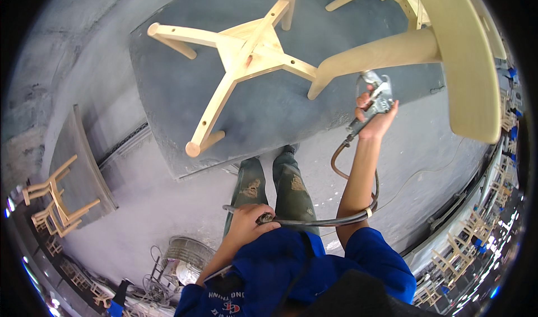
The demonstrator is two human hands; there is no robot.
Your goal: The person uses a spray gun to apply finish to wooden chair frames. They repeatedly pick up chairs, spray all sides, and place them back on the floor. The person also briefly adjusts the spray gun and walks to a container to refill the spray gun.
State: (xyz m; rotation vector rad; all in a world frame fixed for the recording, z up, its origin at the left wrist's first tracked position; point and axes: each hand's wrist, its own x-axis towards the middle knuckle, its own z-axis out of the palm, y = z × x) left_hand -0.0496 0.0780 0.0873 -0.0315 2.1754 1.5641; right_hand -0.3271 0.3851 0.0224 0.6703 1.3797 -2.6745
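Nearest the body, left of the gun (pixel 382 97), the hose (pixel 319 223) is clasped in the curled left hand (pixel 249 222). The gun is gripped by the right hand (pixel 378 124), fingers wrapped round it, forearm stretched forward. Just beyond the gun, the chair's post (pixel 381 55) is set crosswise, contact being unclear; the chair's frame (pixel 255 45) is spread to the gun's left, nearer the right hand.

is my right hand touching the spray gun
Touching: the head view shows your right hand wrapped around the metal spray gun.
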